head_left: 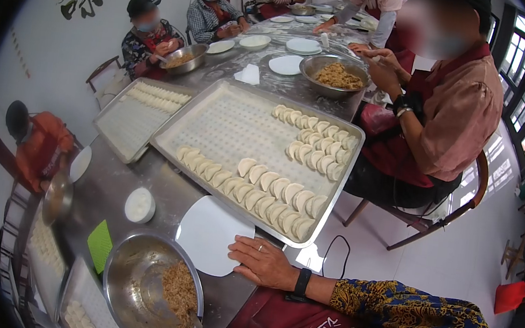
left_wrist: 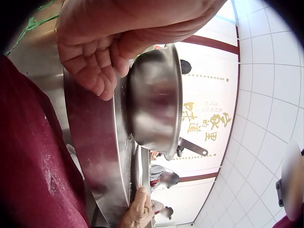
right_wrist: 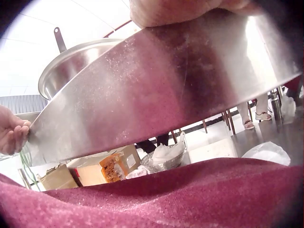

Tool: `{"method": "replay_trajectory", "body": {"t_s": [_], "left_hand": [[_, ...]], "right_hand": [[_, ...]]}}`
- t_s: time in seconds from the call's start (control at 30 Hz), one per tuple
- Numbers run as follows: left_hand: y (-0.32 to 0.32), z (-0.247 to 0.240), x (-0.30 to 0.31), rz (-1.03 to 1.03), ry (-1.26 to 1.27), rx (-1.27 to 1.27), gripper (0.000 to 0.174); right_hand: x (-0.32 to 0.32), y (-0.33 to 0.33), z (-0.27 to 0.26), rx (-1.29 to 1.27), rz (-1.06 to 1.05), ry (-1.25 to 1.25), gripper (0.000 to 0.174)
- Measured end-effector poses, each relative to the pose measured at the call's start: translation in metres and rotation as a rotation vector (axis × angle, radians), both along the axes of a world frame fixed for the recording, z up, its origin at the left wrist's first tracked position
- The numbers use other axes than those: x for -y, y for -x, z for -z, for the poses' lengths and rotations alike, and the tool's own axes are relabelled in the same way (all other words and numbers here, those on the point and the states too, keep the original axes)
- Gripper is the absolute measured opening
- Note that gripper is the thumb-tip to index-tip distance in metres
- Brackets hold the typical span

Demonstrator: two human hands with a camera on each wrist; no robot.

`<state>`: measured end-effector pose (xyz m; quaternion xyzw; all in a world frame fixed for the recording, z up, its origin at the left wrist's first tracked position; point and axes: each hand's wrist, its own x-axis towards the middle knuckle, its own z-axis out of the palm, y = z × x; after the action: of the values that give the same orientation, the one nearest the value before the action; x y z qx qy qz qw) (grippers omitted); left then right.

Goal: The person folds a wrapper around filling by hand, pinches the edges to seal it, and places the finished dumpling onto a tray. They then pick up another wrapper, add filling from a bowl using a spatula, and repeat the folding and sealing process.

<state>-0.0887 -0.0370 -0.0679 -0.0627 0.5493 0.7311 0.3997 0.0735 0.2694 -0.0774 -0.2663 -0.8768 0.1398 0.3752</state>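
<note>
In the head view my right hand [head_left: 263,262] rests palm down, its fingers over the edge of a white plate [head_left: 210,238]. The same hand [left_wrist: 137,210] shows low in the left wrist view, and part of it [right_wrist: 190,10] lies on the tabletop in the right wrist view. My left hand [left_wrist: 95,57] is outside the head view; its fingers bend loosely near the table edge beside a steel bowl [left_wrist: 154,99], holding nothing visible. That bowl [head_left: 128,281] contains brown filling [head_left: 179,296].
Beyond the plate, a large tray [head_left: 216,117] carries rows of dumplings [head_left: 266,187]. A green scraper [head_left: 99,246] and a small white bowl [head_left: 140,205] sit left of it. Several people work around the table, one seated close by on the right [head_left: 460,108].
</note>
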Motion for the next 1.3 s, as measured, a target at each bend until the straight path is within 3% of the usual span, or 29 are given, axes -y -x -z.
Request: {"method": "replay_trajectory", "body": {"t_s": [0.37,0.47,0.67,1.3], "left_hand": [[-0.002,-0.001,0.001,0.004,0.023,-0.036,0.028],[0.001,0.007,0.005,0.035,-0.098,0.015,0.028],[-0.005,0.002,0.001,0.003,0.074,-0.096,0.030],[0.009,0.030,0.015,-0.002,-0.079,0.005,0.029]], "right_hand": [[0.002,0.000,-0.004,0.015,0.022,-0.024,0.034],[0.001,-0.001,-0.004,0.024,0.026,-0.025,0.035],[0.001,0.000,-0.003,0.030,0.023,-0.025,0.034],[0.003,0.000,-0.007,0.033,0.014,-0.013,0.034]]}}
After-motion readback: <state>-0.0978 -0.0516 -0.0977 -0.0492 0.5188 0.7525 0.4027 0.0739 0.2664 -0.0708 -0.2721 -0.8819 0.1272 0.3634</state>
